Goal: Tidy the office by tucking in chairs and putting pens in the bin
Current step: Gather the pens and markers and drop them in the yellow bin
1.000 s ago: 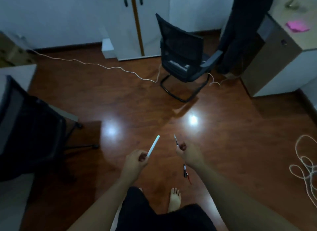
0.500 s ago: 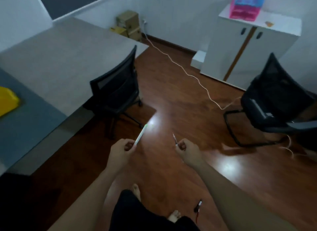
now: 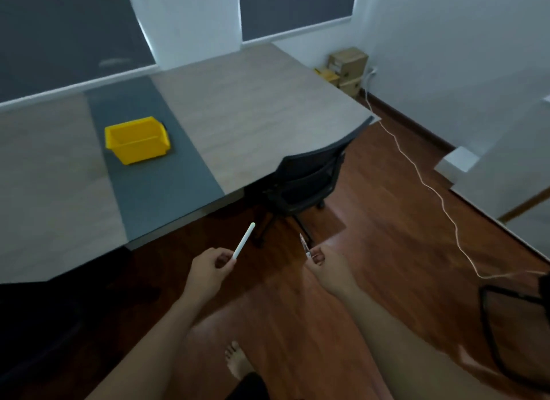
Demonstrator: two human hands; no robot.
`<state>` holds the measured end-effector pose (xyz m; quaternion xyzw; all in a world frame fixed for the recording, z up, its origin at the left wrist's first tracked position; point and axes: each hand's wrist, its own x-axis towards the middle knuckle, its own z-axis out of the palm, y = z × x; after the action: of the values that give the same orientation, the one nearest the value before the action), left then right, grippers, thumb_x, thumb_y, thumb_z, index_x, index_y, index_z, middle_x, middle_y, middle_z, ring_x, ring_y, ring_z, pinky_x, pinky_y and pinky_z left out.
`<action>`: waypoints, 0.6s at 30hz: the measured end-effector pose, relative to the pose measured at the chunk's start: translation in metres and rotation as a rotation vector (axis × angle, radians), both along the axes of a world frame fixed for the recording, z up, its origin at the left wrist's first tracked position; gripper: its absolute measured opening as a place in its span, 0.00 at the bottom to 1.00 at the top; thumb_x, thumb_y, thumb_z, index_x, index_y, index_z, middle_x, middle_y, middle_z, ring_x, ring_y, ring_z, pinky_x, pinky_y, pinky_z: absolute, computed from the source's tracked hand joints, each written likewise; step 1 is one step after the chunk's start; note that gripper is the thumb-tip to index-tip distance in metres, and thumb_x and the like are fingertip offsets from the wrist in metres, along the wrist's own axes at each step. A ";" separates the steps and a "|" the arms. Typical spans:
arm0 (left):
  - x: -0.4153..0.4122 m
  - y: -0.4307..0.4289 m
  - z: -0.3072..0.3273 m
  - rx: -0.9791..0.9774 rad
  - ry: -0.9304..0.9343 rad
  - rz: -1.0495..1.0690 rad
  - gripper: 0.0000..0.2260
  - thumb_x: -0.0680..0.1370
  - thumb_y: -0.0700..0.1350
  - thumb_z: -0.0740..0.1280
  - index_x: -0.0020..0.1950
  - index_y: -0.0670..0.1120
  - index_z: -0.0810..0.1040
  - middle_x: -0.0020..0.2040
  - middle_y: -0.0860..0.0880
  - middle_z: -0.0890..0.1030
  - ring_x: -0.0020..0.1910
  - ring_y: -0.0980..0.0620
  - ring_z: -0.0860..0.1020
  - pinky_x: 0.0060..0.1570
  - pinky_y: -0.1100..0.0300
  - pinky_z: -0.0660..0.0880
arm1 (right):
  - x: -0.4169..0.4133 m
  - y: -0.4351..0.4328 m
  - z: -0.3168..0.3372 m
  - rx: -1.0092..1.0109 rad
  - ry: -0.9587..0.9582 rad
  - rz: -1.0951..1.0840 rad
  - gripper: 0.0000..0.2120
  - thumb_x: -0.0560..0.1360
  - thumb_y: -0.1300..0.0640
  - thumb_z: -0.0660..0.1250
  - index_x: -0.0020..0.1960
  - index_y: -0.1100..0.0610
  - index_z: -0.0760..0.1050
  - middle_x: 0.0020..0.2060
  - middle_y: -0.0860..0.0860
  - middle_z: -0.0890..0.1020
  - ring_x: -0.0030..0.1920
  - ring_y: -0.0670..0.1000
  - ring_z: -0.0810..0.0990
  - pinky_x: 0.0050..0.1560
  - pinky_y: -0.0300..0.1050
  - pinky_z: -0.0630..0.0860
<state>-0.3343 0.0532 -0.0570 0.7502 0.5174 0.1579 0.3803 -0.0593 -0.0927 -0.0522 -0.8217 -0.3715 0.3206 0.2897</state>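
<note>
My left hand [image 3: 208,268] holds a white pen [image 3: 244,240] that points up and to the right. A thin clear pen [image 3: 304,245] is pinched in my right hand [image 3: 326,265]. Both hands hover over the wooden floor in front of the desk [image 3: 238,108]. On the desk's dark grey strip, to the upper left, sits a yellow bin [image 3: 137,139], which looks empty. A black office chair [image 3: 309,179] stands tucked against the desk's near right edge, just beyond my hands.
A white cable [image 3: 428,188] runs across the floor along the right. Cardboard boxes [image 3: 346,68] are stacked in the far corner. A second black chair [image 3: 518,328] shows at the right edge, and a white cabinet [image 3: 506,173] stands beyond the cable.
The view has swung left, from the floor and the cabinet to the desk with the yellow bin. Both hands keep their pens. The pen on the floor has left the view.
</note>
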 end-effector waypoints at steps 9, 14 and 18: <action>-0.072 0.137 0.003 0.045 0.039 0.103 0.05 0.77 0.48 0.75 0.52 0.54 0.86 0.47 0.57 0.83 0.47 0.58 0.81 0.48 0.64 0.75 | -0.051 0.163 0.004 0.036 0.010 0.115 0.03 0.78 0.52 0.72 0.48 0.48 0.79 0.39 0.45 0.83 0.38 0.43 0.80 0.37 0.40 0.73; -0.097 0.191 -0.001 0.033 0.028 0.184 0.03 0.76 0.47 0.76 0.49 0.54 0.86 0.44 0.56 0.85 0.44 0.59 0.82 0.44 0.65 0.74 | -0.071 0.231 -0.006 0.042 0.018 0.168 0.07 0.78 0.51 0.73 0.44 0.44 0.76 0.36 0.45 0.83 0.34 0.40 0.80 0.32 0.34 0.73; -0.110 0.230 -0.012 0.036 0.042 0.245 0.01 0.76 0.47 0.76 0.47 0.53 0.86 0.42 0.55 0.85 0.41 0.58 0.82 0.41 0.64 0.75 | -0.072 0.288 -0.007 0.031 0.020 0.251 0.05 0.78 0.53 0.72 0.46 0.46 0.77 0.37 0.48 0.84 0.36 0.47 0.82 0.31 0.34 0.71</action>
<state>-0.4445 0.2828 -0.0686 0.6911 0.6101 0.1970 0.3337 -0.1314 0.1952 -0.0590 -0.7610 -0.4734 0.3567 0.2636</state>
